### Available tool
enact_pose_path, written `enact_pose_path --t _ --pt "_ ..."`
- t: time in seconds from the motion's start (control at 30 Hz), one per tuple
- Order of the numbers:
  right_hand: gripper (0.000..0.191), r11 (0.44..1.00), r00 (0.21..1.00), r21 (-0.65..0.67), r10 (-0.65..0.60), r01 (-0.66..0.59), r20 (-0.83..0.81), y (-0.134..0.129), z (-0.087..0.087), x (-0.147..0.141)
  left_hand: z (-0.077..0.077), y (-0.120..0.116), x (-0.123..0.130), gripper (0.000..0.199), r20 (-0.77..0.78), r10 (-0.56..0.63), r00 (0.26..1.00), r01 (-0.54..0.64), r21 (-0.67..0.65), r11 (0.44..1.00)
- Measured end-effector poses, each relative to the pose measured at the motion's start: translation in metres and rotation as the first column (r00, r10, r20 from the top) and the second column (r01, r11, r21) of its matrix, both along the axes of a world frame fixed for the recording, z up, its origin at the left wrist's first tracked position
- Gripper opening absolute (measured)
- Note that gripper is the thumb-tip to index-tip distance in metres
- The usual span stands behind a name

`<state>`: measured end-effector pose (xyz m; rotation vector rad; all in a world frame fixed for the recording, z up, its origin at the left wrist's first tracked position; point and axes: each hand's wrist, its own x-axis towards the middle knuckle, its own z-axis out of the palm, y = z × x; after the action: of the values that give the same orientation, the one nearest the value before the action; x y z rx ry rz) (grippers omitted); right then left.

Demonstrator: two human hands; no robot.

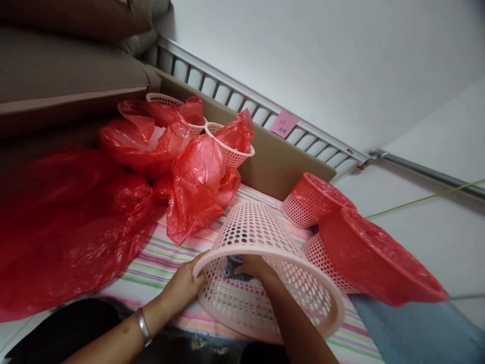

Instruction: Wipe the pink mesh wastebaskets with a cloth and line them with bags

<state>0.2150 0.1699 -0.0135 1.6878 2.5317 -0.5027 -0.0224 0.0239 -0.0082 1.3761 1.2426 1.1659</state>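
Observation:
A pink perforated plastic wastebasket (253,222) lies tipped on its side on the striped sheet (151,260), its mouth facing me. My left hand (185,283) is closed round the left of its rim, with a silver bangle on the wrist. Reaching in through the mouth, my right hand (253,265) is closed on a dark grey-purple cloth (232,265) against the basket's inside. Part of the cloth and the fingertips are hidden.
Red plastic bags (204,177) lie heaped at left and centre, by further pink baskets (231,154). Bag-lined baskets (303,205) stand at right. Behind are a headboard with rails (235,98) and a pink note (284,124); large brown packages (71,65) are stacked upper left.

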Motion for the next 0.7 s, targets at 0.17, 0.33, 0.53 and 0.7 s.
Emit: enact_pose_path --t 0.17,0.33,0.53,0.7 --pt "0.061 0.984 0.997 0.161 -0.075 0.080 -0.034 -0.005 0.002 -0.019 -0.002 0.000 -0.002 0.028 -0.022 0.040 0.999 -0.039 0.007 0.999" --pt "0.055 0.947 0.982 0.267 -0.186 0.180 0.000 -0.056 -0.002 -0.041 -0.003 0.002 -0.004 0.027 -0.030 0.080 0.996 -0.080 0.017 0.997" --pt "0.060 0.963 0.998 0.266 -0.048 0.036 0.039 -0.156 -0.029 -0.033 -0.001 -0.004 -0.004 0.050 -0.040 0.012 0.999 -0.010 0.052 0.999" --pt "0.054 0.942 0.995 0.321 -0.090 0.095 -0.030 -0.125 -0.023 -0.032 0.005 -0.012 -0.001 0.061 -0.116 -0.022 0.993 0.030 0.071 0.997"
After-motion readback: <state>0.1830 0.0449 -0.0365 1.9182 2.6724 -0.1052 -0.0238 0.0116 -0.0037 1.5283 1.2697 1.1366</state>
